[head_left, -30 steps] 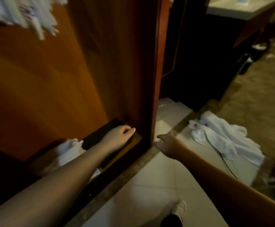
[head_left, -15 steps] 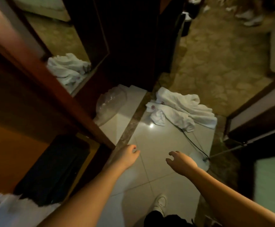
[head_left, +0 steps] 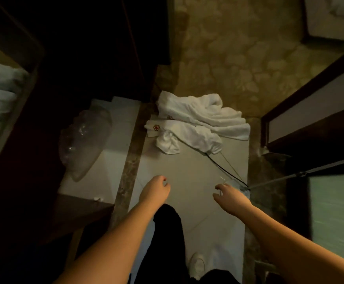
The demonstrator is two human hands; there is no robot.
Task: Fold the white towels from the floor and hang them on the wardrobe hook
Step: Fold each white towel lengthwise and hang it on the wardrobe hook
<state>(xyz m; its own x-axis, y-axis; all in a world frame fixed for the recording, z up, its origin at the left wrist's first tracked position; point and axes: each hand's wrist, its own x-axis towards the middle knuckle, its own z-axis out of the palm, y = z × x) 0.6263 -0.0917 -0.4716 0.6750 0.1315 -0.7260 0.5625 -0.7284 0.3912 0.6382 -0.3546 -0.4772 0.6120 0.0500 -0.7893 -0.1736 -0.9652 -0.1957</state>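
A crumpled heap of white towels [head_left: 197, 121] lies on the pale tiled floor [head_left: 189, 177] ahead of me, one corner showing a small red flower emblem. My left hand [head_left: 155, 188] hangs over the tiles with loosely curled fingers and holds nothing. My right hand [head_left: 227, 194] reaches forward at the same height, fingers relaxed and empty. Both hands are well short of the towels. No wardrobe hook is in view.
A clear plastic bag [head_left: 83, 142] lies on the tiles at the left beside the dark wardrobe [head_left: 89, 48]. A black cable [head_left: 226, 171] runs from the towels to the right. A dark door frame [head_left: 310, 111] stands right; patterned carpet [head_left: 238, 48] lies beyond. My leg and shoe [head_left: 196, 265] are below.
I have turned from the wardrobe interior toward the floor. My left hand came off the wardrobe's base, and both hands now hang over the tiles, with the towels closer and centred.
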